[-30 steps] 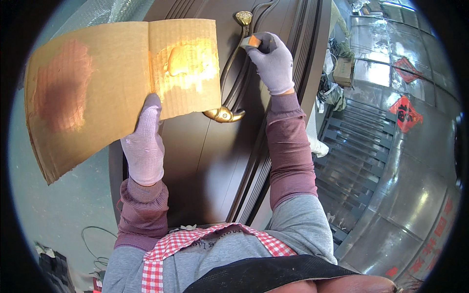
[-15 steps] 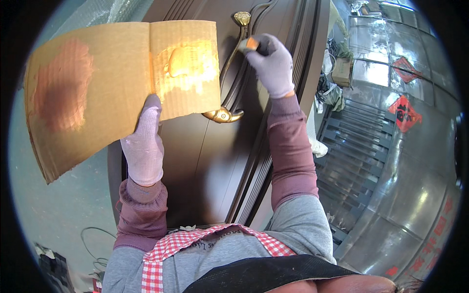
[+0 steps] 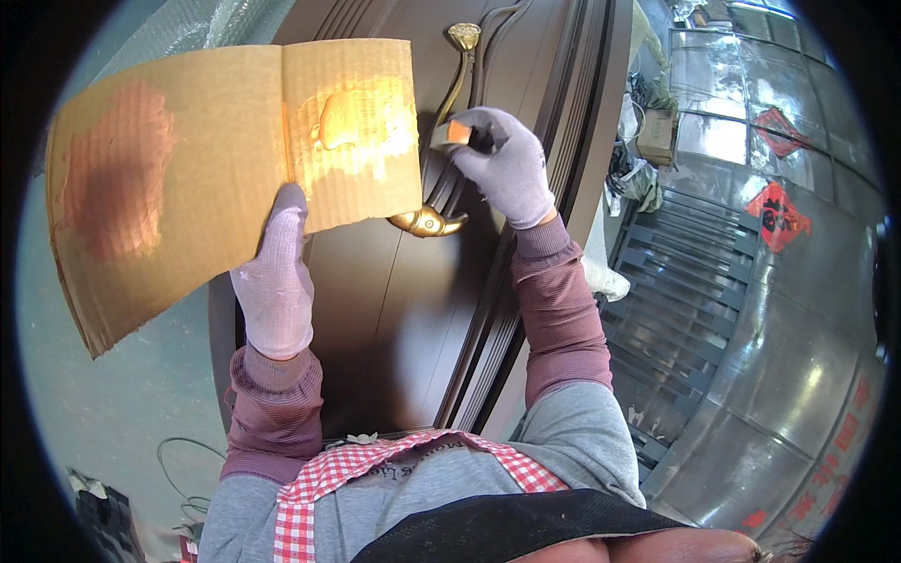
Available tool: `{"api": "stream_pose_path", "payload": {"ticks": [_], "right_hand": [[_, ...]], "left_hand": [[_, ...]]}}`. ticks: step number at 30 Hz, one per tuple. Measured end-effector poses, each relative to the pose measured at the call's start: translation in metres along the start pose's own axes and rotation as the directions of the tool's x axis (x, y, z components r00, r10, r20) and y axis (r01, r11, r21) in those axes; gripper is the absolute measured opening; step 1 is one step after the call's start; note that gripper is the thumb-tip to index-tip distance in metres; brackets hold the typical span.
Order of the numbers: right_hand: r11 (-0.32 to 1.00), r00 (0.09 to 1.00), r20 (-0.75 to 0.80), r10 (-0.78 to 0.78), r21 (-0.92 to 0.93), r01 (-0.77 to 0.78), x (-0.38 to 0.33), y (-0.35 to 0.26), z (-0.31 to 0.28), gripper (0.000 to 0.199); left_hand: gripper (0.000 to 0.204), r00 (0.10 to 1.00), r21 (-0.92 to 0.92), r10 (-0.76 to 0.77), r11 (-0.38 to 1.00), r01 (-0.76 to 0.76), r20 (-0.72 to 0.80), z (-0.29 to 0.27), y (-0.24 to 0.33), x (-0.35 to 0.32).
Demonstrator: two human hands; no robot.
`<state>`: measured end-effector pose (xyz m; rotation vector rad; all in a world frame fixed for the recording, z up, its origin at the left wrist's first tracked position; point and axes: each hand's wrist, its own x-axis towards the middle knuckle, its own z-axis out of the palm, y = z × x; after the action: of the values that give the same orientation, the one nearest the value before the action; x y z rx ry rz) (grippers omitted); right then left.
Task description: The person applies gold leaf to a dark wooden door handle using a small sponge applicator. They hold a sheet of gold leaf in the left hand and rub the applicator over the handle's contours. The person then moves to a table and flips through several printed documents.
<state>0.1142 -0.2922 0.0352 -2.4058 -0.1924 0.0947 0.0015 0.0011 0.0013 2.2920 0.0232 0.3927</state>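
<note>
My gloved left hand grips the lower edge of a creased cardboard sheet, thumb on its face. Wet gold paint lies on the cardboard's right panel, and a reddish-copper smear on the left one. Between the thumb and fingers of my gloved right hand is a small sponge-like block with an orange face. That hand is over a brown door panel, beside its curved raised ornament. The ornament has a gold flower-like tip and a gold lower end, partly behind the cardboard.
Bubble wrap lies beyond the cardboard. To the right of the panel are a cardboard box, bags, a dark slatted rack and shiny metal sheeting with red paper signs. A thin cable loops over the floor at left.
My right hand has come down and left along the ornament with the sponge-like block, closer to the cardboard's right edge. My left hand and the cardboard have barely shifted.
</note>
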Motion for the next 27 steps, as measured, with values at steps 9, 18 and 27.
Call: {"api": "stream_pose_path", "payload": {"ticks": [9, 18, 27], "right_hand": [[0.993, 0.984, -0.131, -0.12, -0.038, 0.116, 0.025, 0.019, 0.006, 0.025], [0.968, 0.982, 0.004, -0.188, -0.171, 0.186, -0.01, -0.014, -0.007, 0.036], [0.921, 0.943, 0.037, -0.332, -0.203, 0.332, -0.001, -0.006, -0.002, 0.028]], "left_hand": [[0.04, 0.999, 0.036, -0.012, 0.999, 0.011, 0.034, -0.006, -0.002, 0.004], [0.04, 1.0, 0.077, 0.021, 0.997, -0.023, 0.018, -0.006, -0.001, 0.005], [0.039, 0.999, 0.103, -0.009, 0.995, 0.006, 0.032, -0.007, 0.001, 0.007]]}}
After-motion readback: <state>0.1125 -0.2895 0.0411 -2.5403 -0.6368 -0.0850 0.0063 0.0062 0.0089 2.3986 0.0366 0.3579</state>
